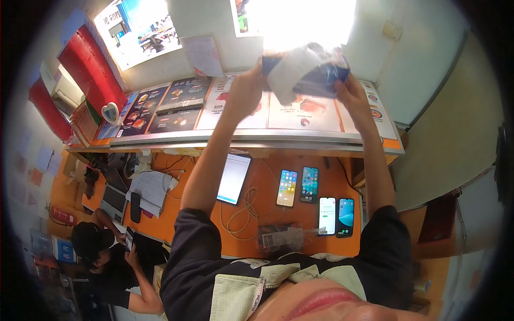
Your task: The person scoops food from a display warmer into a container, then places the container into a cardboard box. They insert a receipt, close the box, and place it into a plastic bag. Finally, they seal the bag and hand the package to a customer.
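Both my arms reach forward over the raised counter [241, 136]. Between my left hand [247, 94] and my right hand [353, 96] is a dark blue package [321, 78] in clear plastic, with a whitish flap [287, 76] hanging across its front. My left hand grips its left side, and the fingers of my right hand close on its lower right corner. Motion blur and window glare hide its details. Beneath the package, printed food menu sheets [305, 116] cover the counter top.
On the lower orange desk [269, 168] lie a lit tablet [234, 178], several smartphones [287, 187], a looped cable [249, 204] and a clear plastic packet [280, 237]. At left are a laptop [113, 200], papers [148, 188] and a seated person [108, 261] holding a phone. A keyboard [180, 106] rests on the counter.
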Available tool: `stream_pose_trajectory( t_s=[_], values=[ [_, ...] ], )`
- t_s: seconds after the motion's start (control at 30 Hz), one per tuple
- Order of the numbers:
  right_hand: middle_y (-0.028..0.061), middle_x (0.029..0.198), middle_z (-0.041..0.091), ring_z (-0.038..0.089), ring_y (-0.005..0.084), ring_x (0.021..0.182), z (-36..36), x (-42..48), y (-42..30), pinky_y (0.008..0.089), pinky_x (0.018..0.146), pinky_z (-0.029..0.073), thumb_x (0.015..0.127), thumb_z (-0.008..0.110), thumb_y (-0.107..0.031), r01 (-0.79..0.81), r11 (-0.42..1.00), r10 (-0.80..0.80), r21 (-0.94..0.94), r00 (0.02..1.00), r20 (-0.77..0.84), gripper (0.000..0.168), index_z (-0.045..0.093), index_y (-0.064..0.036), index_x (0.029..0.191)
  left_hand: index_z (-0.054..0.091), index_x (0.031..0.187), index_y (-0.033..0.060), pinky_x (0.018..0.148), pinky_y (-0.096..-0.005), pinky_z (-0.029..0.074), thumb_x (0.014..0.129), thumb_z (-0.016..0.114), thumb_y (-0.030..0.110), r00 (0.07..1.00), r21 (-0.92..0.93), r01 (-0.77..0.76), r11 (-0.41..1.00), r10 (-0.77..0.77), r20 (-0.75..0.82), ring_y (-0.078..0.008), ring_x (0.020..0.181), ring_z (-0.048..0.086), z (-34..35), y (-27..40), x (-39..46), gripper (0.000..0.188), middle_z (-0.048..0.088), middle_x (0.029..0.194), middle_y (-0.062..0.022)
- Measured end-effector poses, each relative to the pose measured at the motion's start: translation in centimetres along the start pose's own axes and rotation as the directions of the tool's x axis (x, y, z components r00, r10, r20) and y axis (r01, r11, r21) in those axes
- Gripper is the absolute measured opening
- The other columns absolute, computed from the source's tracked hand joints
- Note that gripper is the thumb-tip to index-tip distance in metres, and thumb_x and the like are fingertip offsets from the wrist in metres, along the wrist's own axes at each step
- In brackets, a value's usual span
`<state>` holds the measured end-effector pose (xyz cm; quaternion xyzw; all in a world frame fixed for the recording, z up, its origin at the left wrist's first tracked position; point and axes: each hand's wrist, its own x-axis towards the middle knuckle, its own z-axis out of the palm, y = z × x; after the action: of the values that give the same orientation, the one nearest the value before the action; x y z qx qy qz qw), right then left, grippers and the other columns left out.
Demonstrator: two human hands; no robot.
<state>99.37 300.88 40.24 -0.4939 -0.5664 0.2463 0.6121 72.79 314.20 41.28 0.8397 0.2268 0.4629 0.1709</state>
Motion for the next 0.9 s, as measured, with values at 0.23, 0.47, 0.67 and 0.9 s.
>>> stream_pose_trajectory(
  t_s=[0.23,0.47,0.67,0.9],
  values=[
    [-0.0033,0.089,0.058,0.049,0.0066,0.076,-1.0,10.0,1.3,0.0242,0.069,0.043,0.098,0.064,-0.034,0.008,1.0,-0.008,0.022,1.0,-0.027,0.041,0.063,-0.004,0.126,0.06,0.126,0.0008,0.077,-0.0395,0.051,0.096,0.058,0.01,0.999,0.011,0.036,0.999,-0.035,-0.031,-0.03,0.087,0.067,-0.5,-3.6,8.8,0.032,0.069,0.094,-0.021],
    [-0.0013,0.098,0.06,0.052,0.0064,0.084,-0.7,17.4,3.7,0.0245,0.072,0.046,0.1,0.061,-0.042,0.032,0.997,-0.033,-0.075,0.999,-0.005,0.048,0.061,-0.006,0.132,0.062,0.126,0.0041,0.082,-0.0435,0.052,0.094,0.06,0.017,0.995,-0.009,0.069,0.998,-0.069,-0.069,-0.0395,0.096,0.069,0.7,-9.1,14.2,0.035,0.07,0.105,-0.0262],
    [0.0067,0.109,0.066,0.06,0.0117,0.089,-0.3,21.0,5.8,0.0286,0.079,0.049,0.099,0.061,-0.044,0.041,0.978,-0.06,-0.205,0.994,-0.087,0.059,0.056,-0.004,0.141,0.064,0.123,-0.0016,0.088,-0.0416,0.051,0.097,0.06,0.024,0.988,-0.076,0.111,0.991,-0.119,-0.095,-0.0373,0.102,0.069,2.3,-11.0,15.8,0.037,0.071,0.109,-0.0263],
    [0.0144,0.123,0.067,0.066,0.0177,0.096,1.5,19.7,3.3,0.0329,0.087,0.053,0.096,0.063,-0.05,-0.121,0.944,0.083,-0.307,0.987,-0.135,0.069,0.052,-0.002,0.144,0.062,0.127,-0.0046,0.091,-0.042,0.05,0.095,0.064,0.032,0.959,-0.076,0.252,0.965,-0.259,-0.113,-0.0359,0.109,0.068,2.2,-10.9,15.5,0.049,0.069,0.115,-0.0272]
  ],
)
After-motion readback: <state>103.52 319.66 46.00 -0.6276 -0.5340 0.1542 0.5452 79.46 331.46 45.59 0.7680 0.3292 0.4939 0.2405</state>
